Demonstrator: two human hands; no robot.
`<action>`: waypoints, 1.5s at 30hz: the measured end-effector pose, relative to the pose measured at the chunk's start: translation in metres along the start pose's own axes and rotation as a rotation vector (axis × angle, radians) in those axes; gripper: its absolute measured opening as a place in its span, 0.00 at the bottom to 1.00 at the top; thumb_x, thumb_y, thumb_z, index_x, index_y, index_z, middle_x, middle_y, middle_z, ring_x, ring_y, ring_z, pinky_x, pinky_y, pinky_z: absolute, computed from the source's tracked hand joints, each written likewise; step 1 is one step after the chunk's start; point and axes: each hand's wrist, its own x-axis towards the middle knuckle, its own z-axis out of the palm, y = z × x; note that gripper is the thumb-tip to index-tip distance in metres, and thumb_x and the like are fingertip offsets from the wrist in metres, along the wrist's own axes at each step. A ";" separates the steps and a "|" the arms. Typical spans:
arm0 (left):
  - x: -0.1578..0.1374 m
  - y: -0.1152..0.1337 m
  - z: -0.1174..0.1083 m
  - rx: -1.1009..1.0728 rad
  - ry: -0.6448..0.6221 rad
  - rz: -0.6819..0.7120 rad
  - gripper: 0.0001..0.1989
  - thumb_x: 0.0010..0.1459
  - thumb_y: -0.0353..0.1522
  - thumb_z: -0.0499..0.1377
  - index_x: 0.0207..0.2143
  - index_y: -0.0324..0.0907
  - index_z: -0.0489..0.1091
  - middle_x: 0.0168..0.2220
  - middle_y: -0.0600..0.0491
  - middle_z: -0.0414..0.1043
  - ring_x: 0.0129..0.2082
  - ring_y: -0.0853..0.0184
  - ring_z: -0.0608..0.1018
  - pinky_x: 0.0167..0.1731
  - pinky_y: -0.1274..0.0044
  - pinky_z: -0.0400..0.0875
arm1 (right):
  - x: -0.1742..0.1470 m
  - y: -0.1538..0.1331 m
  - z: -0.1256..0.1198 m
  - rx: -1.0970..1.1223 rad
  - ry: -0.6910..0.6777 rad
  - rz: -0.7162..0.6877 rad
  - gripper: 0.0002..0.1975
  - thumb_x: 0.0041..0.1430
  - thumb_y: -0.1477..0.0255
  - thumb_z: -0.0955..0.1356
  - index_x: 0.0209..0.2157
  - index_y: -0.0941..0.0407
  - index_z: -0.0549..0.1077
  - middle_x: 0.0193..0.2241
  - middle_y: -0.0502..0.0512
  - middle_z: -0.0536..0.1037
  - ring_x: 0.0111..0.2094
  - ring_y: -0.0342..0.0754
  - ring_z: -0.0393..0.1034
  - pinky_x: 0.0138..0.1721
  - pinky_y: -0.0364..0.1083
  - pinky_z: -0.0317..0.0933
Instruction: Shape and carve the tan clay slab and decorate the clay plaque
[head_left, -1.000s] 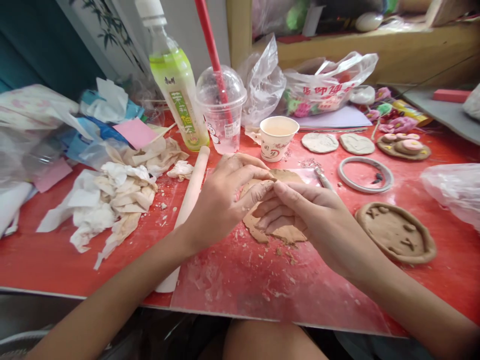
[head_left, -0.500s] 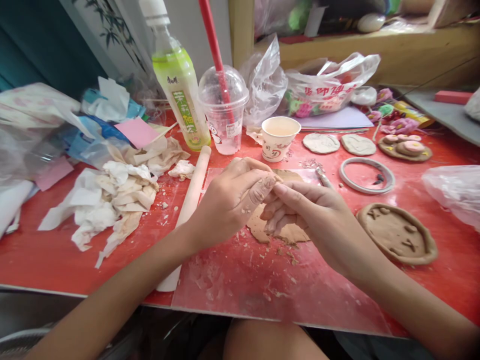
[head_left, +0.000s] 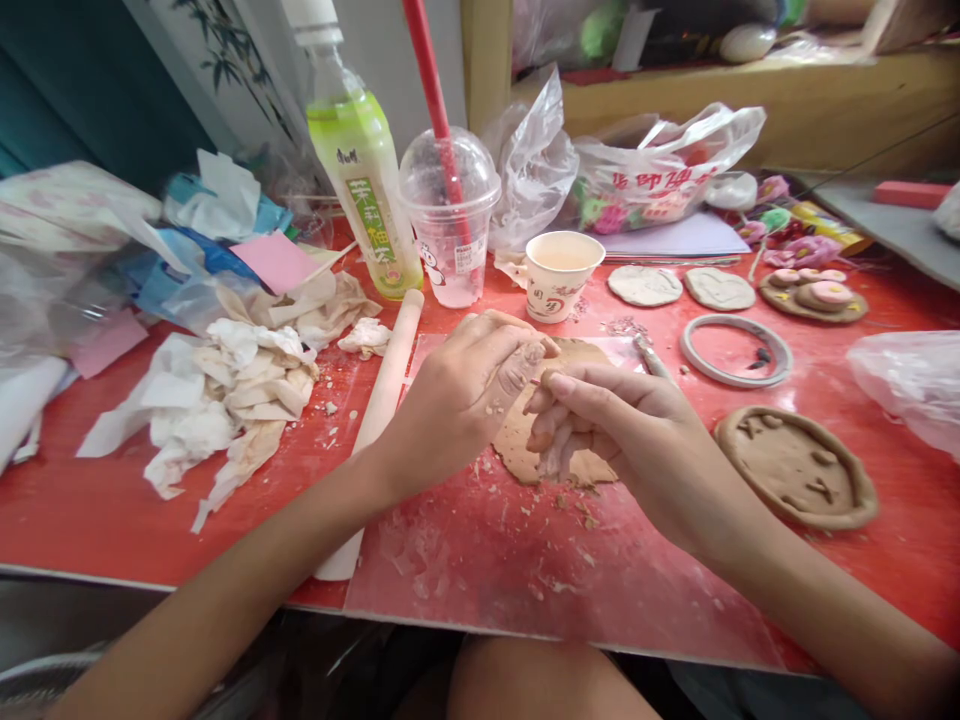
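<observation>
Curling tighter than a moment ago, right hand [head_left: 615, 440] fingers meeting left hand [head_left: 465, 400] fingertips, pinching at flattened clay slab [head_left: 525, 440] lying just beneath (grip contents hidden). Resting on dusty red table [head_left: 450, 540], rolling pin [head_left: 379, 410] beside.

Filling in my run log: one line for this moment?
left hand: pinching edge of flat brown clay slab | right hand: curled on slab | wooden rolling pin: left, untouched

Matt brown clay slab [head_left: 525, 440] (crumbly edges) on glossy red table [head_left: 825, 380].
</observation>
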 end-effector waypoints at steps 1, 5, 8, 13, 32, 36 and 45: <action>0.000 -0.001 0.000 0.029 -0.012 -0.006 0.13 0.65 0.32 0.46 0.38 0.40 0.69 0.38 0.54 0.71 0.42 0.73 0.72 0.47 0.79 0.66 | 0.000 0.000 0.000 -0.008 -0.009 -0.007 0.10 0.59 0.68 0.65 0.26 0.57 0.71 0.22 0.47 0.74 0.20 0.37 0.69 0.23 0.37 0.65; -0.002 -0.006 0.004 0.269 -0.065 0.042 0.10 0.64 0.30 0.48 0.39 0.37 0.68 0.39 0.51 0.71 0.42 0.69 0.72 0.47 0.75 0.66 | -0.001 -0.002 0.000 -0.076 -0.055 -0.035 0.11 0.59 0.67 0.64 0.26 0.57 0.70 0.21 0.47 0.72 0.20 0.37 0.68 0.23 0.37 0.63; -0.005 -0.010 0.006 0.423 -0.140 0.153 0.10 0.61 0.30 0.50 0.40 0.36 0.68 0.42 0.48 0.70 0.43 0.64 0.70 0.45 0.71 0.66 | -0.002 -0.005 0.002 -0.184 -0.129 -0.018 0.12 0.60 0.66 0.63 0.26 0.57 0.69 0.21 0.48 0.72 0.21 0.37 0.67 0.23 0.38 0.62; -0.008 -0.013 0.010 0.410 -0.268 0.279 0.11 0.60 0.31 0.51 0.42 0.37 0.68 0.44 0.46 0.69 0.49 0.60 0.67 0.50 0.67 0.62 | -0.005 -0.007 0.007 -0.376 -0.225 -0.012 0.14 0.60 0.65 0.62 0.25 0.58 0.67 0.20 0.48 0.69 0.21 0.38 0.65 0.23 0.39 0.60; 0.000 -0.008 -0.003 0.213 -0.170 -0.042 0.12 0.65 0.33 0.46 0.40 0.40 0.69 0.37 0.53 0.73 0.37 0.69 0.75 0.41 0.74 0.68 | -0.006 -0.011 0.001 -0.497 -0.316 0.139 0.14 0.60 0.63 0.63 0.24 0.56 0.65 0.19 0.46 0.67 0.20 0.37 0.63 0.23 0.38 0.57; 0.001 -0.002 -0.007 -0.046 -0.113 -0.096 0.12 0.64 0.37 0.48 0.42 0.42 0.68 0.34 0.57 0.74 0.32 0.74 0.76 0.36 0.81 0.68 | -0.002 -0.010 0.000 -0.323 -0.187 0.150 0.14 0.60 0.62 0.63 0.25 0.56 0.66 0.19 0.46 0.69 0.18 0.37 0.64 0.22 0.38 0.59; -0.002 -0.008 -0.002 -0.011 -0.099 -0.068 0.10 0.63 0.38 0.50 0.41 0.45 0.68 0.35 0.56 0.75 0.35 0.70 0.75 0.34 0.79 0.71 | 0.001 -0.013 0.001 -0.210 -0.135 0.178 0.11 0.59 0.67 0.64 0.25 0.57 0.67 0.19 0.48 0.71 0.18 0.36 0.65 0.21 0.38 0.61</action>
